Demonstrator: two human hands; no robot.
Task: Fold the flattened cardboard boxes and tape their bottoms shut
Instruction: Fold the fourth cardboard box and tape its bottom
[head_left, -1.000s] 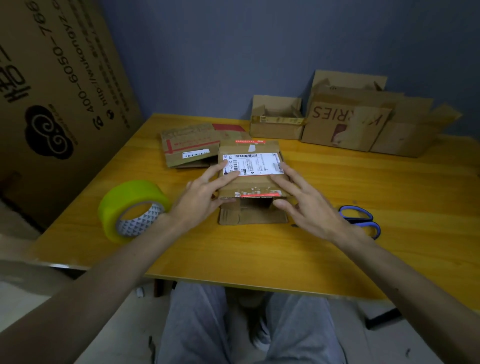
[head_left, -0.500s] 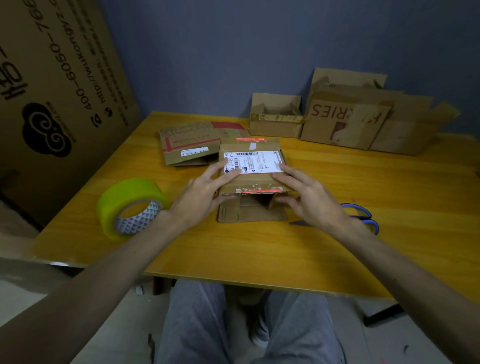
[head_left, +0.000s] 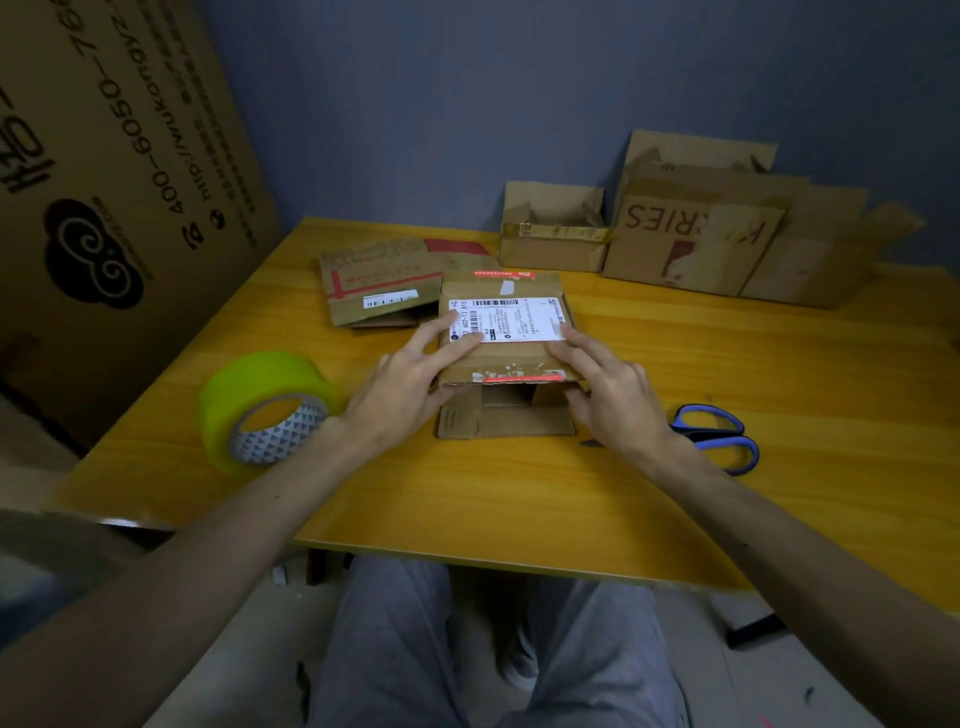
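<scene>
A small brown cardboard box (head_left: 506, 358) with a white shipping label lies in the middle of the wooden table (head_left: 519, 493). It is partly raised into shape, its near end gaping open with a flap lying flat toward me. My left hand (head_left: 415, 379) grips its left side, fingers over the label's corner and thumb at the near edge. My right hand (head_left: 608, 389) grips the right side the same way. A flattened box (head_left: 379, 283) with red stripes lies behind to the left. A roll of yellow-green tape (head_left: 265, 405) stands at the left.
Blue-handled scissors (head_left: 719, 436) lie right of my right hand. Several folded boxes (head_left: 696, 239) stand along the back wall. A big printed carton (head_left: 104, 171) leans at the left. My knees are under the table's near edge.
The box has risen from flat into a partly open shape, its near mouth now gaping. Both hands shifted slightly along its sides while holding it.
</scene>
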